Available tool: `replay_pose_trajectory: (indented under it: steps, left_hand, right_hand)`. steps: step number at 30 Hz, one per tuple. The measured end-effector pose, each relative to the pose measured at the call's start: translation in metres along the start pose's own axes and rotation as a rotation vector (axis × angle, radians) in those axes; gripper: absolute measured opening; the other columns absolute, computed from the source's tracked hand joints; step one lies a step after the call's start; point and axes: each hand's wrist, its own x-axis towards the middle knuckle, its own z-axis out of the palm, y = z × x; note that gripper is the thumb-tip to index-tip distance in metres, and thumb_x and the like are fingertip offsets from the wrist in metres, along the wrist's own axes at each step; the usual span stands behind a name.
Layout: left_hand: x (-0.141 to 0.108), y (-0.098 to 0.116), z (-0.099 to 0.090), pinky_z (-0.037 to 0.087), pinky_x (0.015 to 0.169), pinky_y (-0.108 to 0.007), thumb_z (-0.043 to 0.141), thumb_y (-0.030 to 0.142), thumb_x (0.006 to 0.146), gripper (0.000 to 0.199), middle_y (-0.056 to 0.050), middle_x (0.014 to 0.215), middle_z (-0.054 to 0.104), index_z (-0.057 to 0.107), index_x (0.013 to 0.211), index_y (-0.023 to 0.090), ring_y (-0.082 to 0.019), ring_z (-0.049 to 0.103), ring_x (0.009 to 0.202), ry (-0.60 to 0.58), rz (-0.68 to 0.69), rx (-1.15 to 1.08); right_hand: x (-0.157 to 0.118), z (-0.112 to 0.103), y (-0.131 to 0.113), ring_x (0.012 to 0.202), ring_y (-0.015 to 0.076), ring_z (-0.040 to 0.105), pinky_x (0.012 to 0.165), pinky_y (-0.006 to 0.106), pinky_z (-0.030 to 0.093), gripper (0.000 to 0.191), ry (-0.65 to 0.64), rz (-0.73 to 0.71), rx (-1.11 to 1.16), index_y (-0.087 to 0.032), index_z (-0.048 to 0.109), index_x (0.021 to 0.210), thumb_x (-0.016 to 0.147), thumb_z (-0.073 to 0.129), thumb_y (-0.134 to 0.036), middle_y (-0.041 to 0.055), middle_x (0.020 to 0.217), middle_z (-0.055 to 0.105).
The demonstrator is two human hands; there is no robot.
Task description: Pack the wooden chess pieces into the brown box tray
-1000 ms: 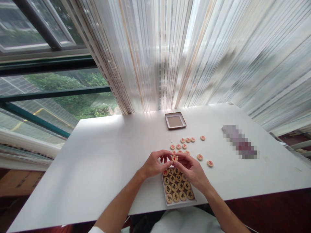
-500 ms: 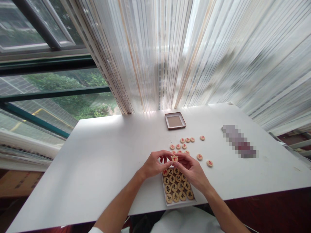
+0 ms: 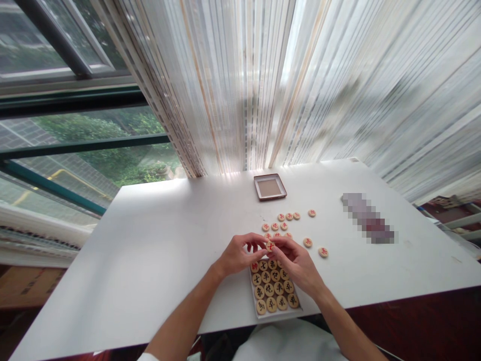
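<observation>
Between the fingertips of my left hand (image 3: 240, 252) and my right hand (image 3: 295, 258) is a round Chinese chess piece (image 3: 269, 246) with a red character. Both hands pinch it just above the far edge of a shallow square box (image 3: 276, 315). Rows of black-marked pieces (image 3: 269, 290) fill the box, with one red-marked piece (image 3: 254, 266) at its far left corner. My right hand covers part of the box's far right side. Beyond my fingers, several red-marked pieces (image 3: 275, 226) lie on the white table, some partly hidden by my hands.
The box lid (image 3: 270, 187) lies inside-up farther back. Loose red pieces (image 3: 307, 242) sit to the right of my hand, with a blurred-out object (image 3: 368, 218) beyond them. A striped curtain (image 3: 233, 90) and window line the table's (image 3: 158, 260) far edge.
My right thumb has shifted slightly over the held piece, which seems turned a little. Both hands otherwise stay in place; the whole view has moved very slightly.
</observation>
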Motion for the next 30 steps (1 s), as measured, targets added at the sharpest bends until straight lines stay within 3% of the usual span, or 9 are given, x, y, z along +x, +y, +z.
replay_pose_trajectory:
  steps: [19,30]
  left_hand:
    - [0.001,0.002,0.0,0.047,0.067,-0.026,0.071,0.035,0.086,0.023,-0.006,0.096,0.077,0.075,0.101,0.018,-0.013,0.062,0.071,-0.017,-0.005,0.015]
    - [-0.003,0.007,-0.022,0.049,0.067,-0.023,0.076,0.031,0.081,0.023,-0.004,0.097,0.075,0.074,0.102,0.021,-0.013,0.062,0.075,-0.182,-0.053,0.137]
  right_hand:
    - [-0.001,0.0,0.0,0.1,0.0246,0.071,0.091,0.04,0.059,0.028,0.02,-0.024,-0.008,-0.024,0.069,0.106,0.087,0.071,-0.045,0.0063,0.107,0.073]
    - [-0.007,-0.006,0.002,0.098,0.0224,0.07,0.089,0.037,0.058,0.021,0.015,-0.028,-0.083,-0.026,0.067,0.107,0.09,0.069,-0.039,0.0047,0.106,0.07]
